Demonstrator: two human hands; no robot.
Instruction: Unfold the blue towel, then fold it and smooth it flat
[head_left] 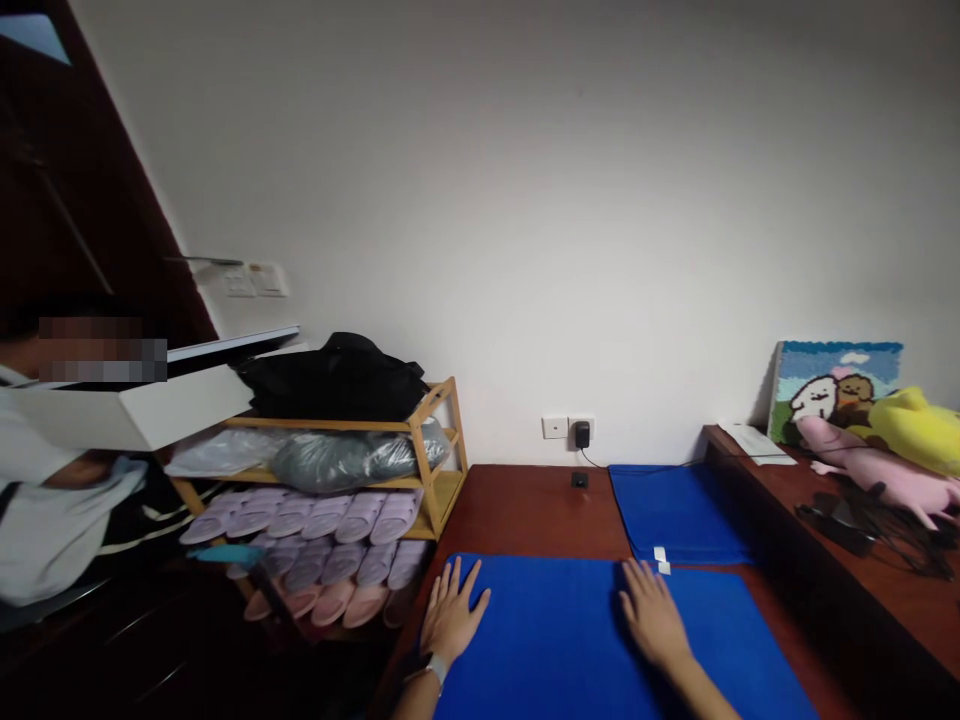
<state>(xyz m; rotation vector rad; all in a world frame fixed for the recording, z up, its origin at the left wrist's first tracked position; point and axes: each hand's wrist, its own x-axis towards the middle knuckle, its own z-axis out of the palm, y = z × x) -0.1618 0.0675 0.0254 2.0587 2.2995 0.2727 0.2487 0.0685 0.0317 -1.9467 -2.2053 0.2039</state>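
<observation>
- The likeliest trouble was wrinkling: if either palm pushed sideways or forward, the large, smooth blue fabric sheet (551,640) could have bunched up between the two hands.
- The left hand (452,615), wearing a wrist band, was near the left edge of the reddish-brown wooden surface (540,505); a drag that way might have pulled the sheet over that edge.
- The right hand (654,622) was near small white fabric tags (660,553), where the sheet met a smaller flat blue cloth (679,515). A forward slide could have caught a tag or shoved that cloth towards the wall.
- The thin black cable (596,460) from the black plug-in adapter (582,433) ran close to the smaller cloth's far edge, so a hard push might have disturbed it too; whether it touched the cloth was unclear.
- The sheet was spread on the surface beneath both hands, stretching between them and past the right hand on its outer side.
- The left fingers were splayed apart near the sheet's far left corner; the right fingers lay straighter and closer together, just short of its far edge. Neither set gripped anything.
- Both palms faced down; how firmly they pressed could not be told.
</observation>
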